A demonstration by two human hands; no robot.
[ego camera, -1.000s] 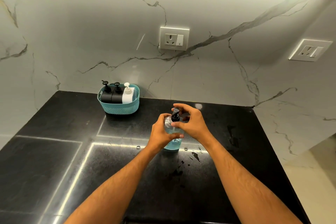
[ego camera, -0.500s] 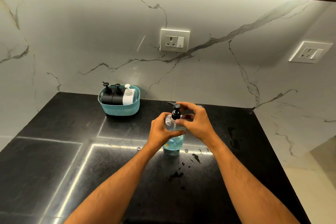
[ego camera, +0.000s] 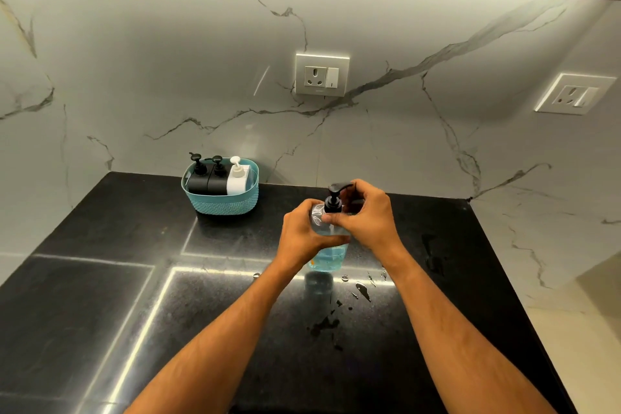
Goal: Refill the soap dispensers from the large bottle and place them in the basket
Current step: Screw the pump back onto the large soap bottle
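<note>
- The clear bottle (ego camera: 327,252) with blue soap stands upright on the black bench (ego camera: 111,286), to the right of the teal basket (ego camera: 220,203) and nearer to the person. I think it stands there so the bench carries its weight while the pump is fitted.
- The left hand (ego camera: 304,235) has its grip wrapped around the bottle body, pressed against it, probably to stop it from turning.
- The right hand (ego camera: 368,217) comes over from the right side; its grip pinches the collar of the black pump (ego camera: 333,200), with the wrist bent. This looks like screwing the pump on.
- Both forearms reach forward and meet at the bottle.
- Two black dispensers (ego camera: 206,176) and one white dispenser (ego camera: 238,178) stand upright inside the basket, against the wall.
- Small drops of liquid (ego camera: 363,291) lie on the bench just in front of the bottle, away from the basket.
- By my judgement, the bottle goes next to the basket.
</note>
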